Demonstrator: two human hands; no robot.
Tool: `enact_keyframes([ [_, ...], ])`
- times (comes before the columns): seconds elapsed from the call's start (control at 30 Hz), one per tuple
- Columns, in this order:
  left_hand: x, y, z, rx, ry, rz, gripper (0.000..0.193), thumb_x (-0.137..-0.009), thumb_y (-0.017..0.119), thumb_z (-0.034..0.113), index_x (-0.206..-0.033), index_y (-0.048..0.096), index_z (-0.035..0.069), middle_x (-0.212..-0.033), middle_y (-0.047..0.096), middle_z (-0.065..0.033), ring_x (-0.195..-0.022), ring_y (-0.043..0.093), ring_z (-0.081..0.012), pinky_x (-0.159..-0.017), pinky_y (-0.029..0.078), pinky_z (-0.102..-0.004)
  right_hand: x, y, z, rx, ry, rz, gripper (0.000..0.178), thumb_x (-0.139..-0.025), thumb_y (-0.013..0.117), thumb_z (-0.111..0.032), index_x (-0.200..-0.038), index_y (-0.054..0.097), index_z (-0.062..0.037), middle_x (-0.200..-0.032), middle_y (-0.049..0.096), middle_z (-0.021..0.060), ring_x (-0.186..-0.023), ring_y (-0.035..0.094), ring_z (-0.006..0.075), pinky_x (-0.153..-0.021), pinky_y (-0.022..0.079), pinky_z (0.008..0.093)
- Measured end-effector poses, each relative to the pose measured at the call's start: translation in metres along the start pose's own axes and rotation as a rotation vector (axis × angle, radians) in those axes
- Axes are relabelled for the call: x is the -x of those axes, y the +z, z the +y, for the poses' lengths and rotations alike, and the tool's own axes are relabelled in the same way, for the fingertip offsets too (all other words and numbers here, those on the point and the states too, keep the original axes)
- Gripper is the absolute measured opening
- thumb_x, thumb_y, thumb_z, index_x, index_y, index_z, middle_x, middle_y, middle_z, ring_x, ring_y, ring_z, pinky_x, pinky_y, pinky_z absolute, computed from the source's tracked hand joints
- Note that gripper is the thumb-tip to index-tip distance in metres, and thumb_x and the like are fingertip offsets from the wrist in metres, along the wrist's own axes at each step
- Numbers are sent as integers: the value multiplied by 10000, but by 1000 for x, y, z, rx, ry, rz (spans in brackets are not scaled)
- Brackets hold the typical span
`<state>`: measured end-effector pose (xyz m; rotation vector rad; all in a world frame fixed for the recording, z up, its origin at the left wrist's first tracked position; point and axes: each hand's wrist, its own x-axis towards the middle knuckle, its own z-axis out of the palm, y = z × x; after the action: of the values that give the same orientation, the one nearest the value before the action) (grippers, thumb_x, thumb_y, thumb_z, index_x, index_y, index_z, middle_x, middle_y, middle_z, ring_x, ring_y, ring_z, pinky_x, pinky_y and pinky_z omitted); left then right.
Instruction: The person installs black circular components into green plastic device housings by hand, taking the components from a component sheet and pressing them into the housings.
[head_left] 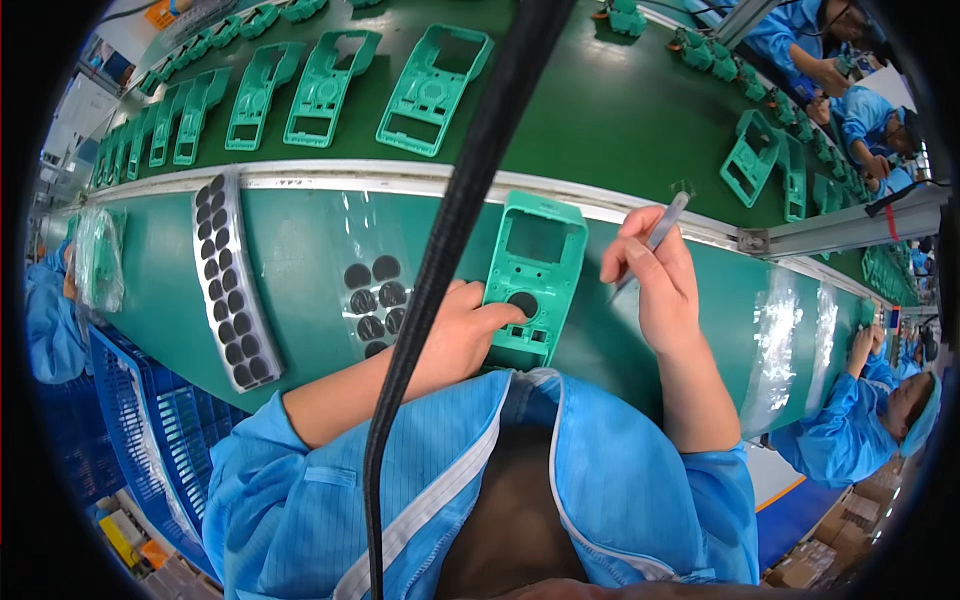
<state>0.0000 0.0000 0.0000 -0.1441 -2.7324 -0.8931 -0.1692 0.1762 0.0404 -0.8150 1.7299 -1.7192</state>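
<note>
1. On the green desk (290,250), directly ahead of the person, lay the green housing (550,280), its window end reaching the pale rail (330,180) in the view and its lower end just beside the blue jacket (640,470).
2. Along the housing's left edge sat the left hand (462,330), one digit stretched over the rim and touching the black disc (521,299), the others curled by the side; whether they pinched the housing, I could not tell.
3. Right of the housing and apart from it, the right hand (660,280) was raised, fingers pinching the metal tweezers (672,215), whose tips slanted down toward the desk.
4. Between that hand and the housing's right edge ran a strip of green surface, giving sideways room; farther right lay shiny clear sheets (775,345).
5. Leftward, room was narrower: a clear disc sheet (375,225) lay near the left forearm, and a long white strip (237,245) of black discs lay beyond.
6. Past the rail, more green housings (433,95) stood in a row.
7. Close to the camera, a black cable (470,190) crossed the view, hiding part of the disc sheet.
</note>
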Motion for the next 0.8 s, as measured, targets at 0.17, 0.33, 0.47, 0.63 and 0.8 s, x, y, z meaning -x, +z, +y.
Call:
enact_keyframes([
  [0.17, 3, -11, 8, 198, -179, 178, 360, -753, 501, -61, -1041, 662, 84, -735, 591, -116, -630, 567, -287, -583, 463, -369, 33, 2, 3, 286, 192, -41, 166, -907, 495, -139, -1011, 563, -28, -668, 530, 17, -671, 517, 89, -613, 426, 244],
  [0.33, 2, -27, -2, 176, -131, 246, 456, -713, 531, -25, -1158, 588, 58, -844, 616, -134, -703, 580, -297, -659, 433, -379, 48, 58, -6, 327, 278, -142, 271, -877, 619, -215, -1021, 582, 11, -662, 553, 28, -551, 507, 82, -507, 418, 253],
  [0.47, 8, -44, -4, 153, -29, 372, 649, -733, 617, 116, -1328, 400, -28, -1135, 560, -186, -952, 554, -329, -873, 382, -423, 22, 58, 13, 43, 322, -61, 225, -912, 569, -248, -958, 596, -30, -640, 528, -1, -524, 496, 66, -464, 402, 225],
  [0.63, 15, -102, -38, -278, -442, 331, 672, -780, 665, 265, -1338, 408, -8, -1272, 488, -226, -1153, 456, -373, -968, 342, -464, -41, -14, 18, 66, 494, 133, 236, -902, 570, -313, -966, 616, -91, -608, 477, -20, -469, 419, 65, -410, 324, 204],
  [0.8, 30, -95, -59, -541, -645, 142, 711, -708, 754, 336, -1287, 469, 37, -1322, 448, -250, -1289, 367, -374, -1008, 325, -480, -80, -84, 52, 867, -1, 621, 500, -848, 617, -285, -1225, 478, 12, -629, 546, 90, -539, 523, 176, -539, 437, 339],
])
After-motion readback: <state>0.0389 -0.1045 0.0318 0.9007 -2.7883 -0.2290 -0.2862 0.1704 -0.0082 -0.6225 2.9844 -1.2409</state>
